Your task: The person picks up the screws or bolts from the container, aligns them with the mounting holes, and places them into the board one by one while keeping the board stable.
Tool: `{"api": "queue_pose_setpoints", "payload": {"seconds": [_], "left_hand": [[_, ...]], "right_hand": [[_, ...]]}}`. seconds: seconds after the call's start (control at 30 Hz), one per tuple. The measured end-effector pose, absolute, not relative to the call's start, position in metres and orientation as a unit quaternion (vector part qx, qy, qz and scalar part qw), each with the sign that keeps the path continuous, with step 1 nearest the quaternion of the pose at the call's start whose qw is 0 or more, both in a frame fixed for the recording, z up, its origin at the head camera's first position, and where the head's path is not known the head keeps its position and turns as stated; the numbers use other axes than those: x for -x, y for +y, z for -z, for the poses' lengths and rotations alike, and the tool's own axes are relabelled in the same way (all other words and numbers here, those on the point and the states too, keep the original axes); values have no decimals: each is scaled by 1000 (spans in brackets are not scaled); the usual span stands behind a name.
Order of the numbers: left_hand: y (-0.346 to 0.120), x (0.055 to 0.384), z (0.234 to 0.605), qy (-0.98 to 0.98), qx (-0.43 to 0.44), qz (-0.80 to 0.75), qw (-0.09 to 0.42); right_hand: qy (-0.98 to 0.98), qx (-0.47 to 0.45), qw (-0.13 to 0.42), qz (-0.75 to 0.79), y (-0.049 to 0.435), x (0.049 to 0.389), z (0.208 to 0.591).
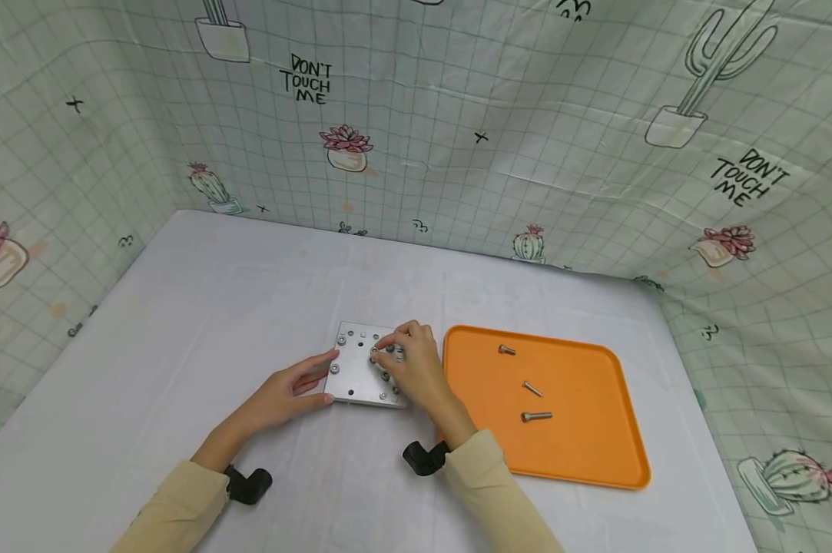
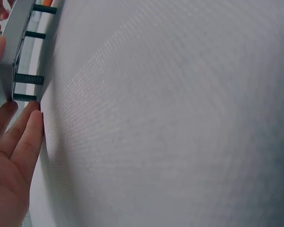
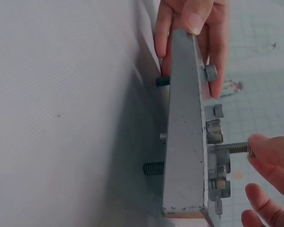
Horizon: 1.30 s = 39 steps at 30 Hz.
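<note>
A thick silver metal plate [image 1: 357, 378] lies on the white table, set with several socket-head bolts [image 3: 215, 132] whose heads stand above its top face. Threaded ends [image 2: 30, 79] stick out below it, seen in the left wrist view. My left hand [image 1: 284, 393] holds the plate's left side, thumb at the near corner and fingers farther along the edge. Over the plate's right half, my right hand [image 1: 419, 370] pinches a bolt [image 3: 237, 147] between thumb and forefinger. That bolt's threaded shank points at the plate's top face; its tip is hidden behind the other bolt heads.
An orange tray [image 1: 467, 445] sits right of the plate, close beside my right forearm. Three loose bolts lie in it: a short one [image 1: 507, 349], a thin one [image 1: 532, 389] and a longer one [image 1: 536, 416]. A printed curtain [image 1: 416, 138] hangs behind the table.
</note>
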<state>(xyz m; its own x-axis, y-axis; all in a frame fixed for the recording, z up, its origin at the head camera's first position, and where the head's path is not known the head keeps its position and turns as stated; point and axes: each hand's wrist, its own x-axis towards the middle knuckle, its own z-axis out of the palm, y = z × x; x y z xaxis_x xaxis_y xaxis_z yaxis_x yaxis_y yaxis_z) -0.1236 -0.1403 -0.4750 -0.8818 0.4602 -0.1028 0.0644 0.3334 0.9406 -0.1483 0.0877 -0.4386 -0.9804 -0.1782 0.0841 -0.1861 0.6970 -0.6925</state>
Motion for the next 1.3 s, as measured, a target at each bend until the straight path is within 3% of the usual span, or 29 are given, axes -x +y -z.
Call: {"api": "queue_pose_setpoints", "payload": {"seconds": [0.83,1.3], "left_hand": [[-139,123,476,796,-163,-556,176],[-140,122,475,795,-160,-558,179]], "right_hand": [[-956,-132,50,-256,88,146,447],[-959,-134,43,-245,89,145,444]]}}
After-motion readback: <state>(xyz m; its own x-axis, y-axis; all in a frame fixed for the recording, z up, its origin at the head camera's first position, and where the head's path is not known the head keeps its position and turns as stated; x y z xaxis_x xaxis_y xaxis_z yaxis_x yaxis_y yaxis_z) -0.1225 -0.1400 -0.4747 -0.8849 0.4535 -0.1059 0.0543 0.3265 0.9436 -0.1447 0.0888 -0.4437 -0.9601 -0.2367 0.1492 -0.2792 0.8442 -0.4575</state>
